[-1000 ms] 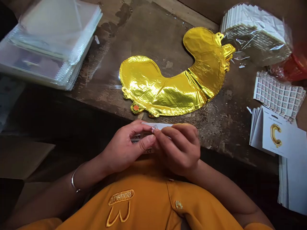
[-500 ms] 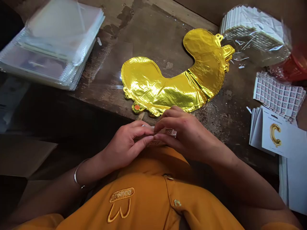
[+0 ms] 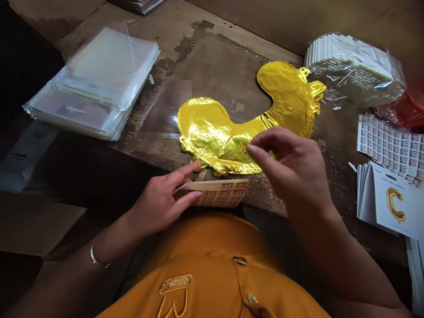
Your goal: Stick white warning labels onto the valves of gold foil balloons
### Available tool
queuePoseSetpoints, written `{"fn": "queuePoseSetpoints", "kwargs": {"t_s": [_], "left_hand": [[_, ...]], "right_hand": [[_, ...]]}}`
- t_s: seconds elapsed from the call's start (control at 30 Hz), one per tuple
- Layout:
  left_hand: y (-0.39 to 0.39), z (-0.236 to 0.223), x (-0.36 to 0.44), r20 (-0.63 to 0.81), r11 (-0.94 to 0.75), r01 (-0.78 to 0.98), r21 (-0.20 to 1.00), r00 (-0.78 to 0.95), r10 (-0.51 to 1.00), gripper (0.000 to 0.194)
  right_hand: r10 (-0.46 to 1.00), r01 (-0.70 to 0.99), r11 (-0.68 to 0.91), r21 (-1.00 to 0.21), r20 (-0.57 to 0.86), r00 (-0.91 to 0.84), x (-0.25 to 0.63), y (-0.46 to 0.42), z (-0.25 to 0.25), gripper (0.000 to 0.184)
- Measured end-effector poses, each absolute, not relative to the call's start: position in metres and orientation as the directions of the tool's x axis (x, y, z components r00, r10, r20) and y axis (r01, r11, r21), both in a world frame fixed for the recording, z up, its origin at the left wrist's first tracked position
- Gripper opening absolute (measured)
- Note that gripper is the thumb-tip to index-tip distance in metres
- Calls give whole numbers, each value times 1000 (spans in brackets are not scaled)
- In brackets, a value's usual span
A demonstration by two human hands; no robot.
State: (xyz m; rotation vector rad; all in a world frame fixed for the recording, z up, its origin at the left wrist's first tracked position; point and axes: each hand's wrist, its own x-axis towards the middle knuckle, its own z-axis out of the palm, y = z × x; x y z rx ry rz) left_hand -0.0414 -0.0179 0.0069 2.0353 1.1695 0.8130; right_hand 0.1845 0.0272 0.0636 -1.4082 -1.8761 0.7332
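Note:
My left hand (image 3: 162, 194) grips a sheet of small printed CE stickers (image 3: 220, 194) by its left end, thumb in front and fingers behind. A pale bare strip shows along part of the sheet's top. My right hand (image 3: 291, 163) is raised over the gold foil balloon (image 3: 205, 128), thumb and index finger pinched together. At their tips is a small, faint see-through patch that looks like a sticker (image 3: 243, 149). The flat C-shaped balloon lies on the table just beyond both hands, partly hidden by the right one. My left index fingertip is close to its lower tabs.
A stack of clear plastic bags (image 3: 99, 79) lies at the left of the worn brown table (image 3: 228, 48). On the right are a plastic-wrapped bundle of white straws (image 3: 351, 57), more sticker sheets (image 3: 389, 143) and folded cards picturing a gold C (image 3: 394, 198).
My right hand has left the sticker sheet and moved up and right over the balloon, fingers pinched. My left hand keeps the sheet, now more exposed. The view has shifted slightly.

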Motion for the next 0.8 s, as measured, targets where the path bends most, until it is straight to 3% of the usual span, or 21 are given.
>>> {"fn": "queuePoseSetpoints", "kwargs": {"t_s": [0.07, 0.13, 0.2, 0.47, 0.63, 0.8], "left_hand": [[-6, 9, -49, 312, -570, 536, 623, 498, 809, 8], [5, 8, -53, 340, -671, 568, 476, 585, 736, 10], [12, 2, -54, 302, -706, 576, 413, 645, 702, 11], [14, -10, -54, 288, -727, 544, 419, 680, 675, 12], [16, -9, -54, 283, -735, 527, 426, 694, 662, 15], [17, -11, -53, 280, -733, 522, 436, 695, 662, 16]], "right_hand": [[986, 490, 145, -860, 87, -140, 177, 41, 49, 9], [981, 452, 61, -890, -29, -190, 165, 50, 33, 11], [973, 490, 29, -871, -88, -215, 154, 54, 21, 12], [974, 721, 91, -687, -88, -207, 145, 54, 12, 17], [974, 687, 37, -726, -127, -186, 146, 55, 12, 17], [993, 730, 96, -677, 9, -122, 148, 56, 18, 15]]}}
